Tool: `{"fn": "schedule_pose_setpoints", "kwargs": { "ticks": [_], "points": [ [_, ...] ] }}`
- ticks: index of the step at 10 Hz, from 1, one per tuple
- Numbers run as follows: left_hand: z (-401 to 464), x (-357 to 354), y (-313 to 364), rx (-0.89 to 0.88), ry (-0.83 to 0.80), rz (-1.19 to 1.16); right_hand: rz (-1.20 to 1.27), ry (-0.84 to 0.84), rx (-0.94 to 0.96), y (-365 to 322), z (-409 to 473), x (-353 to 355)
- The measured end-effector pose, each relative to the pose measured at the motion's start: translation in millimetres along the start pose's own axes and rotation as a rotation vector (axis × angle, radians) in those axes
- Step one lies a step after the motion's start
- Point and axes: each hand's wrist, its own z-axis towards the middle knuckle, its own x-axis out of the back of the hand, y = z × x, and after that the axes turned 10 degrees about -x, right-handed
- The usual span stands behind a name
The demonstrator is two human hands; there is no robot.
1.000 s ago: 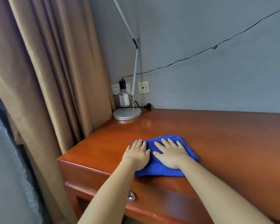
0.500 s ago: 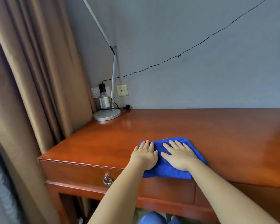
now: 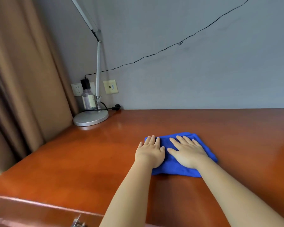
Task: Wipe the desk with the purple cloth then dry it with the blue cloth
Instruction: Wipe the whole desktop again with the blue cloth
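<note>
A folded blue cloth (image 3: 174,166) lies flat on the glossy reddish wooden desk (image 3: 92,161), near its middle. My left hand (image 3: 150,152) presses on the cloth's left edge with straight fingers. My right hand (image 3: 186,151) lies flat on the cloth's middle, fingers spread and pointing away from me. Both palms press down on the fabric side by side. No purple cloth shows in this view.
A silver desk lamp (image 3: 90,118) with a round base stands at the desk's back left corner, a clear bottle (image 3: 88,99) behind it. Wall sockets (image 3: 110,86) and a black cable (image 3: 154,54) run along the grey wall. Brown curtains (image 3: 23,79) hang left. A drawer handle (image 3: 77,223) sits below the front edge.
Both hands and the blue cloth have slid to the right and farther in from the desk's front edge, and the view has moved closer to the desk.
</note>
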Motion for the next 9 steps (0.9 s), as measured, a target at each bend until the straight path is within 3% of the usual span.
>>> {"fn": "schedule_pose_setpoints", "kwargs": {
  "ticks": [4, 9],
  "points": [
    [94.4, 7.6, -29.8, -0.005, 0.016, 0.02, 0.011, 0.025, -0.023, 2.5, 92.2, 7.9],
    [-25.2, -5.2, 19.7, -0.03, 0.006, 0.016, 0.012, 0.005, -0.021, 12.3, -38.1, -0.5]
  ]
}}
